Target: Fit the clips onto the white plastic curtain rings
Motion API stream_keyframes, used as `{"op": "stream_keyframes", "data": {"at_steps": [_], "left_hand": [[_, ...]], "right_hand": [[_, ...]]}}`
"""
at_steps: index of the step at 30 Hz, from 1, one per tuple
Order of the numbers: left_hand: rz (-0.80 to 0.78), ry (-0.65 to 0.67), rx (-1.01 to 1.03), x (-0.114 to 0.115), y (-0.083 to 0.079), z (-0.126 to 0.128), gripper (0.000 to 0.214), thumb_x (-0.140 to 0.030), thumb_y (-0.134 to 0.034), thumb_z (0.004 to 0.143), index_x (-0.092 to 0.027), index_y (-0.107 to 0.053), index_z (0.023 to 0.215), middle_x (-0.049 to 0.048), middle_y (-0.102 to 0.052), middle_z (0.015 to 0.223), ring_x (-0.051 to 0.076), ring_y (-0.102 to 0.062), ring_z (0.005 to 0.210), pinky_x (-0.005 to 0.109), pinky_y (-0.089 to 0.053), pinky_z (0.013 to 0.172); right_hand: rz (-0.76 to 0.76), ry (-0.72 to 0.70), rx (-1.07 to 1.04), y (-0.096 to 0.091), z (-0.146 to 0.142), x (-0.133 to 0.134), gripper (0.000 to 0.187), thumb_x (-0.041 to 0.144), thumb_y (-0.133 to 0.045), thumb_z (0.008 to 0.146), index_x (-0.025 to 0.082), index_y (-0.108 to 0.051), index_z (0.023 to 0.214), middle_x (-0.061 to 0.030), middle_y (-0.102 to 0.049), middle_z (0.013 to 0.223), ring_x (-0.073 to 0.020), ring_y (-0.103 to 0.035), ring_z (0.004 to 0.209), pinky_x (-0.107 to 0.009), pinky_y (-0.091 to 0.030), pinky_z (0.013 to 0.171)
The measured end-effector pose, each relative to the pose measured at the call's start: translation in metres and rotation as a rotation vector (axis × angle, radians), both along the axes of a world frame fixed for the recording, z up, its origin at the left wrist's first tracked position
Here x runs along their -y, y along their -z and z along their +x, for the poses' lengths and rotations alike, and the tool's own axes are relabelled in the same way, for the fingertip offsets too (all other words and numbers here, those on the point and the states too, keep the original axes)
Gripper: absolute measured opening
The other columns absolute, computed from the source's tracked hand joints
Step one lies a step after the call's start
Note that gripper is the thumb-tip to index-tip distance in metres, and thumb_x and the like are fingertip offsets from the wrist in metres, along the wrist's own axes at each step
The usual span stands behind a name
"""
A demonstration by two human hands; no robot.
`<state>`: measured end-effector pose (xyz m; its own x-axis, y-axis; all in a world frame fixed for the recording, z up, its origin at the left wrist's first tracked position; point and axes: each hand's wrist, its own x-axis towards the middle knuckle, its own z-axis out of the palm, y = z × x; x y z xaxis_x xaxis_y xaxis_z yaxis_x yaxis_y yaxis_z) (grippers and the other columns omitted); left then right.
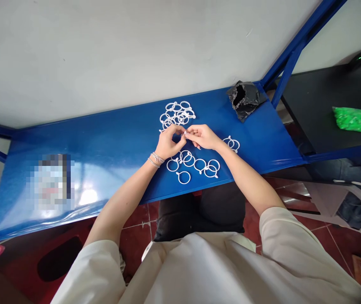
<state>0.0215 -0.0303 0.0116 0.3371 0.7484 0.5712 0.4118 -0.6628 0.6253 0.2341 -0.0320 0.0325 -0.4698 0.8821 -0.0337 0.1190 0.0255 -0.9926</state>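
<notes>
Both hands meet over the middle of the blue table [120, 139], the left hand [167, 143] and right hand [204, 137] each pinching one white plastic ring [185, 132] narrowly between thumb and fingertips, only a small part of it showing. A tangled heap of rings [176, 113] lies just beyond it toward the far edge, and spread single rings [196, 164] lie along the near edge with a linked pair [232, 143] to the right, so the work looks partly through. A crumpled black bag [243, 99] sits at the far right corner.
</notes>
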Motion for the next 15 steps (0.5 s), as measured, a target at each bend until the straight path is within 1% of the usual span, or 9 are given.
{"op": "stream_keyframes", "data": {"at_steps": [2, 4, 7, 12, 15], "left_hand": [[0.024, 0.013, -0.006, 0.001, 0.001, 0.001, 0.010, -0.023, -0.067, 0.094, -0.022, -0.068, 0.104, 0.0026, -0.078, 0.093, 0.016, -0.074, 0.080, 0.033, -0.062, 0.080], [0.050, 0.000, -0.029, 0.003, 0.003, 0.003, 0.012, -0.021, -0.067, 0.092, -0.022, -0.067, 0.104, 0.0029, -0.077, 0.093, 0.017, -0.074, 0.081, 0.033, -0.062, 0.080], [0.089, -0.034, -0.061, 0.006, 0.005, 0.007, 0.014, -0.021, -0.066, 0.091, -0.022, -0.066, 0.105, 0.0044, -0.077, 0.095, 0.018, -0.073, 0.083, 0.034, -0.061, 0.079], [0.061, -0.048, -0.097, 0.008, 0.006, 0.010, 0.019, -0.021, -0.066, 0.089, -0.023, -0.065, 0.108, 0.0056, -0.076, 0.098, 0.021, -0.073, 0.086, 0.036, -0.061, 0.079], [0.086, -0.047, -0.082, 0.008, 0.007, 0.013, 0.018, -0.019, -0.064, 0.089, -0.022, -0.066, 0.107, 0.0053, -0.076, 0.095, 0.020, -0.073, 0.083, 0.035, -0.060, 0.077]], "right_hand": [[0.032, 0.012, 0.014, -0.001, -0.002, 0.000, 0.049, 0.065, -0.077, 0.098, 0.018, -0.066, 0.088, 0.0036, -0.057, 0.063, -0.0102, -0.050, 0.051, -0.026, -0.039, 0.047], [0.091, 0.051, 0.022, 0.002, -0.005, -0.001, 0.053, 0.068, -0.076, 0.096, 0.020, -0.062, 0.079, 0.0032, -0.055, 0.062, -0.0101, -0.047, 0.055, -0.027, -0.035, 0.051], [0.172, 0.104, 0.070, 0.007, -0.009, -0.003, 0.052, 0.063, -0.073, 0.094, 0.021, -0.056, 0.069, 0.0021, -0.053, 0.063, -0.0110, -0.043, 0.060, -0.028, -0.032, 0.056], [0.192, 0.141, 0.154, 0.008, -0.013, -0.002, 0.047, 0.054, -0.066, 0.093, 0.022, -0.051, 0.064, 0.0015, -0.051, 0.062, -0.0123, -0.044, 0.063, -0.030, -0.032, 0.061], [0.208, 0.140, 0.154, 0.007, -0.014, 0.000, 0.048, 0.052, -0.063, 0.092, 0.023, -0.042, 0.061, 0.0031, -0.044, 0.062, -0.0119, -0.040, 0.063, -0.030, -0.030, 0.062]]}}
